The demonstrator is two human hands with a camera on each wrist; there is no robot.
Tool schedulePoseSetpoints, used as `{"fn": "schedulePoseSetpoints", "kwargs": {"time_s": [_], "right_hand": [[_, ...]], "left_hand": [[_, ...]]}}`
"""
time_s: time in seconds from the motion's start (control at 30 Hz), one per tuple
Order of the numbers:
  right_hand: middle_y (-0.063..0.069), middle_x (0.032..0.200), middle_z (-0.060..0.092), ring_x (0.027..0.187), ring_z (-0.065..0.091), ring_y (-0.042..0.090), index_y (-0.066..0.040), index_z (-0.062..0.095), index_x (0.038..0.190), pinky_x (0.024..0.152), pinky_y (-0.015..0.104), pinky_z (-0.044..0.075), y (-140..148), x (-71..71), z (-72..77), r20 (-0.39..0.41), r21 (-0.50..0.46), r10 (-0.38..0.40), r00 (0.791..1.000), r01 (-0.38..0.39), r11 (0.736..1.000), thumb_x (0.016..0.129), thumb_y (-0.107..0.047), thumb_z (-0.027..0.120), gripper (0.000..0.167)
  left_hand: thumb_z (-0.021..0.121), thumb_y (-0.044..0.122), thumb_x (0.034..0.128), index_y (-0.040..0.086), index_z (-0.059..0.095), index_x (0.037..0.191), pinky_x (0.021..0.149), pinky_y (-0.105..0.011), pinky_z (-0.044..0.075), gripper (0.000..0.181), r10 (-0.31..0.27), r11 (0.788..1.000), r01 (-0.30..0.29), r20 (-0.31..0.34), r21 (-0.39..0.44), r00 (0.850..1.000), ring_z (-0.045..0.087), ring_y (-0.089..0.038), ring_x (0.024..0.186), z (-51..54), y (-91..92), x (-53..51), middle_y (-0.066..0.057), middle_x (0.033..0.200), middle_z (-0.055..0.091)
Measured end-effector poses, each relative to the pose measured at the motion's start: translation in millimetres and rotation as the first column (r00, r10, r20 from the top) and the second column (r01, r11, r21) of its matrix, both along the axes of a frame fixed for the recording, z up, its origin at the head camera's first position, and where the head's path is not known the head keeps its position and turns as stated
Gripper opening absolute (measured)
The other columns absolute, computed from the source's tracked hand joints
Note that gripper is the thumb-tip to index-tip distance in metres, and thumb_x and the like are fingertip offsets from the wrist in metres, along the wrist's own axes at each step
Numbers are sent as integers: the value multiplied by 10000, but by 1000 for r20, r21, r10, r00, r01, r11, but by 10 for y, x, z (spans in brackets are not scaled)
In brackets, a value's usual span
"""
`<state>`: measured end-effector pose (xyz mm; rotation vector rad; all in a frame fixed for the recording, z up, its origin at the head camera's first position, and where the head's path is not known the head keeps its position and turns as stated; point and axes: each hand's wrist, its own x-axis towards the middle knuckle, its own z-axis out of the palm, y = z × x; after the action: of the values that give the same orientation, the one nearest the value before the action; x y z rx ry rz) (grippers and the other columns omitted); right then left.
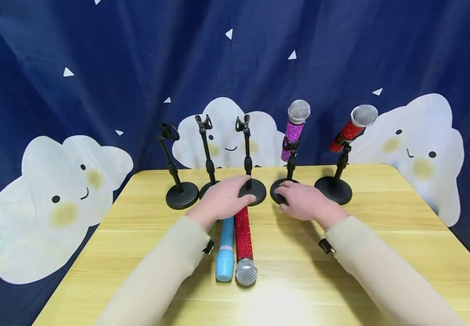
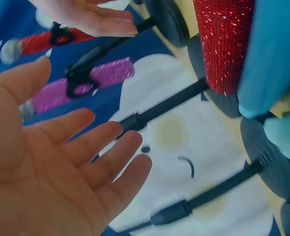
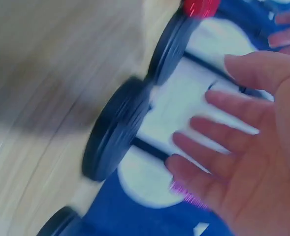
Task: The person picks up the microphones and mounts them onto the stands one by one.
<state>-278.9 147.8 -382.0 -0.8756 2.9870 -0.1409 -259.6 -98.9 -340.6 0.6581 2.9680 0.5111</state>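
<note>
Directions read from the person's seat, twelve o'clock being the far side. A smiling white cloud [image 1: 35, 226] shows at far left on the dark blue curtain [image 1: 137, 45] behind the wooden table [image 1: 125, 240]. The leftmost stand [image 1: 173, 169], its clip vacant, has its base at nine o'clock from the left hand [image 1: 223, 199]; the second stand [image 1: 210, 166] rises at eleven, its base partly hidden. That hand has its fingers extended and thumb well apart, gripping nothing. The blue microphone [image 1: 226, 237] lies at its six o'clock, with the glittery red microphone [image 1: 244, 235] just beside at five; both heads point toward six. The third stand [image 1: 248, 160] rises at one o'clock, its clip also vacant. The fourth stand [image 1: 290, 167] has its base at ten o'clock from the right hand [image 1: 306, 201] and bears the purple microphone [image 1: 293, 132]. The right hand's fingers are loosely spread around nothing; whether they touch that base, I cannot tell. The fifth stand [image 1: 342, 164], at one to two o'clock, holds the tilted plain-red microphone [image 1: 350, 130].
</note>
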Motion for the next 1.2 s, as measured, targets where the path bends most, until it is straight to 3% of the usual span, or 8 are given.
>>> {"fn": "schedulePoseSetpoints", "kwargs": {"time_s": [0.1,0.3,0.5,0.7,0.9,1.03,1.1,1.2], "right_hand": [[101,1318,603,1169,612,300,-111,646,1330,933,495,516,-209,89,15,-136,-43,173,975,-180,983,900,-207,723,446],[23,1294,607,1197,562,224,-172,664,1271,1014,380,469,-516,179,-130,-212,20,463,861,-470,882,873,-73,679,411],[-28,1267,586,1224,503,202,-237,641,1219,1025,395,445,-636,208,-268,-181,96,566,804,-559,824,883,-43,636,387],[-39,1304,559,1296,465,209,-271,612,1212,1065,458,412,-780,173,-379,-215,123,601,769,-590,798,858,-73,728,422],[-63,1262,589,1296,477,207,-293,640,1175,1061,457,416,-725,174,-412,-178,107,596,783,-586,803,820,-80,760,431],[-81,1202,602,1220,530,179,-253,633,1156,1046,404,432,-599,157,-376,-169,-15,574,801,-584,812,790,-73,761,427],[-86,1174,604,1132,566,149,-220,620,1169,998,377,463,-516,167,-329,-157,-112,543,825,-562,820,808,-78,745,408],[-103,1139,613,1005,594,94,-196,594,1225,906,361,506,-369,186,-260,-122,-264,442,889,-458,849,865,-128,727,389]], "left_hand": [[560,515,990,200,405,1559,1107,-513,364,668,90,993,-88,-33,78,995,420,-252,1416,1,-231,128,-22,1560,436],[577,463,999,155,369,1568,1131,-535,326,680,208,959,-196,-37,202,977,375,-279,1442,-135,-670,366,-75,1574,404],[568,452,1009,128,350,1572,1142,-527,311,685,213,951,-204,-15,231,977,362,-308,1446,-182,-886,433,-113,1578,384],[586,472,999,180,357,1576,1119,-526,348,686,193,965,-192,13,178,981,385,-287,1434,-176,-926,401,-89,1572,399],[590,465,996,190,345,1583,1124,-530,339,693,168,976,-168,10,136,986,376,-301,1441,-113,-800,289,-93,1582,390],[579,466,1000,188,317,1594,1134,-515,329,706,142,983,-140,-3,120,990,360,-292,1452,-16,-734,152,-82,1598,366],[565,462,1007,182,305,1597,1132,-508,334,703,123,982,-121,-2,142,992,374,-286,1443,27,-699,65,-81,1595,369],[548,439,1017,168,301,1596,1126,-506,343,686,90,971,-92,18,222,996,407,-279,1420,73,-607,-83,-82,1583,387]]}}
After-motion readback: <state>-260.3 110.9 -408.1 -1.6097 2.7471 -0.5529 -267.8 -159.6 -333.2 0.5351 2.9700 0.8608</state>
